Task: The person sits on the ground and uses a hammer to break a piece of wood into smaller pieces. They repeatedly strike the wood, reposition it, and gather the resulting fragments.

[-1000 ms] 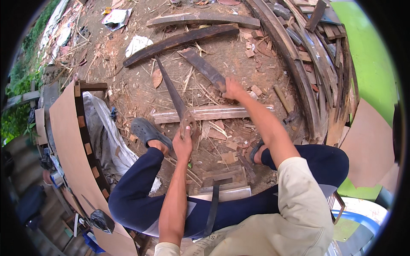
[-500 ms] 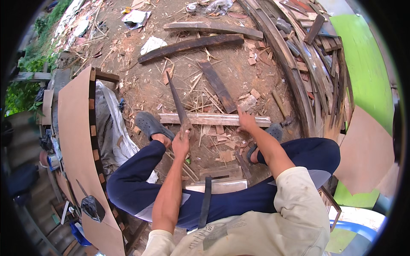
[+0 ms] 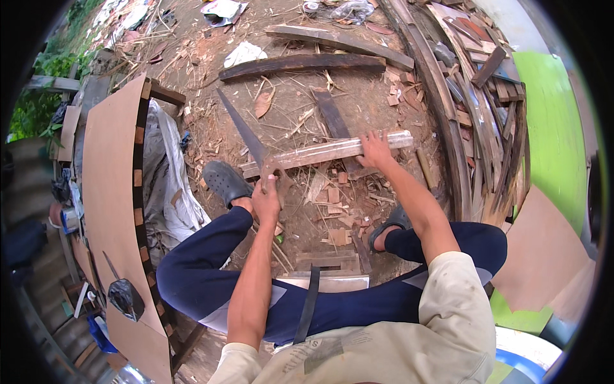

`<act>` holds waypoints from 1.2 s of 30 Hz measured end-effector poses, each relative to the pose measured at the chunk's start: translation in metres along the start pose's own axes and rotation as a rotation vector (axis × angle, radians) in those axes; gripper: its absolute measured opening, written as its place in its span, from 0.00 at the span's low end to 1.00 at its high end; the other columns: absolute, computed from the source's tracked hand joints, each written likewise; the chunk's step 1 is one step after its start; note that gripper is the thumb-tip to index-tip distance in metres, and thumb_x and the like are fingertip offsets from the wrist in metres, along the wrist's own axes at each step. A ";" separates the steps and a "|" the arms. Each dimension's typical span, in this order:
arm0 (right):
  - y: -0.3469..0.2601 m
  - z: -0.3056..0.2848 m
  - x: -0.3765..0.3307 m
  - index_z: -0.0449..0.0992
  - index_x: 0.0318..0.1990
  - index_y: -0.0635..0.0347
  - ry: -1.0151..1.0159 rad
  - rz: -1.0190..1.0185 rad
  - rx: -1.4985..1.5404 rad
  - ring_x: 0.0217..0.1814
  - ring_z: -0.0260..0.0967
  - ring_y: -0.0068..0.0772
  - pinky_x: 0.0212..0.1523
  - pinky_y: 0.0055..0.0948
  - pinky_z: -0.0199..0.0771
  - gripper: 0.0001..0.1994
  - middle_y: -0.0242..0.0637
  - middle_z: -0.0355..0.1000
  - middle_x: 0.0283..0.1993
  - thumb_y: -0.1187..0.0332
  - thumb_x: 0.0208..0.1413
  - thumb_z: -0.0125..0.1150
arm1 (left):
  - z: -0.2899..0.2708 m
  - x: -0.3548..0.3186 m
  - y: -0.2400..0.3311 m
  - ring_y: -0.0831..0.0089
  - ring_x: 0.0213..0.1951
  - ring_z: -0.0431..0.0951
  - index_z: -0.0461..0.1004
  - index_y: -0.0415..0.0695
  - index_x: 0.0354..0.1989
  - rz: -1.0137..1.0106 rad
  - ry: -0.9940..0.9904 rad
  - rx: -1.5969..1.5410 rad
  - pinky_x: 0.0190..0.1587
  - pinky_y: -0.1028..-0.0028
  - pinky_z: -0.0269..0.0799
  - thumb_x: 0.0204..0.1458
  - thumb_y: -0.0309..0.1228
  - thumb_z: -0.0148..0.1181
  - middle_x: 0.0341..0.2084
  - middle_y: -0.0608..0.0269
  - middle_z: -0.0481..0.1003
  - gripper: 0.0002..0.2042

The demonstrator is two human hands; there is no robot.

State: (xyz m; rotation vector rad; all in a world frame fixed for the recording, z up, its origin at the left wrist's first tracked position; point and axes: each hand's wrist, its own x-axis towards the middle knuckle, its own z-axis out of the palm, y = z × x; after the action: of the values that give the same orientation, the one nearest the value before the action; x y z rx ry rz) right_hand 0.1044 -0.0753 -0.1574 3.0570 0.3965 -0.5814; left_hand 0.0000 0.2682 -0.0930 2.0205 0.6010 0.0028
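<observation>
A handsaw (image 3: 245, 131) with a wooden handle is gripped in my left hand (image 3: 266, 200). Its blade slants away to the far left and crosses the left part of a pale-streaked wooden batten (image 3: 320, 155). Near the batten's right end, my right hand (image 3: 375, 151) is closed over it. Slanting upward to the right, the batten crosses a short dark plank (image 3: 331, 114). Whether it touches that plank or is held above it, I cannot tell. My feet, in dark clogs, are on either side in front of me.
Two long dark beams (image 3: 304, 63) lie on the dirt farther off. A stack of old timber (image 3: 483, 121) lines the right side. At the left stands a brown board (image 3: 113, 173) beside a white sheet (image 3: 176, 185). Wood scraps and brick bits litter the ground.
My right hand has taken hold of the batten, and the batten's right end has swung up and away. The saw has tilted left over the batten's left part.
</observation>
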 end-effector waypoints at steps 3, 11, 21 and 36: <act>-0.010 -0.004 0.034 0.58 0.69 0.60 -0.150 0.017 0.191 0.74 0.53 0.53 0.74 0.65 0.37 0.46 0.53 0.61 0.68 0.32 0.53 0.54 | 0.007 0.002 -0.008 0.53 0.45 0.80 0.78 0.35 0.47 -0.008 0.012 0.052 0.50 0.65 0.70 0.61 0.44 0.57 0.39 0.44 0.81 0.21; -0.049 -0.011 0.084 0.80 0.52 0.60 -0.406 0.443 0.350 0.62 0.71 0.48 0.68 0.54 0.53 0.40 0.47 0.75 0.58 0.29 0.54 0.50 | 0.007 -0.012 0.008 0.57 0.45 0.81 0.77 0.35 0.50 -0.089 -0.075 0.066 0.51 0.67 0.71 0.60 0.43 0.58 0.41 0.45 0.81 0.22; -0.053 0.004 0.059 0.70 0.65 0.54 -0.692 0.343 0.288 0.74 0.57 0.50 0.70 0.57 0.54 0.43 0.43 0.61 0.72 0.29 0.51 0.54 | 0.006 -0.004 0.006 0.67 0.44 0.80 0.77 0.35 0.51 -0.092 -0.116 0.069 0.50 0.70 0.71 0.61 0.43 0.59 0.41 0.51 0.82 0.21; 0.101 -0.073 0.272 0.51 0.72 0.48 0.136 0.285 -0.076 0.73 0.54 0.49 0.72 0.57 0.50 0.46 0.41 0.58 0.69 0.55 0.48 0.71 | 0.009 -0.007 0.006 0.61 0.45 0.81 0.76 0.35 0.52 -0.138 -0.134 0.139 0.50 0.68 0.71 0.61 0.40 0.59 0.41 0.47 0.81 0.20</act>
State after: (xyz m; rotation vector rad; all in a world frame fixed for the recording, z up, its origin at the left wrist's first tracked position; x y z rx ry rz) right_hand 0.4002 -0.1026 -0.1922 3.0081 -0.0184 -0.3397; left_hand -0.0017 0.2559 -0.0911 2.0886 0.6695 -0.2612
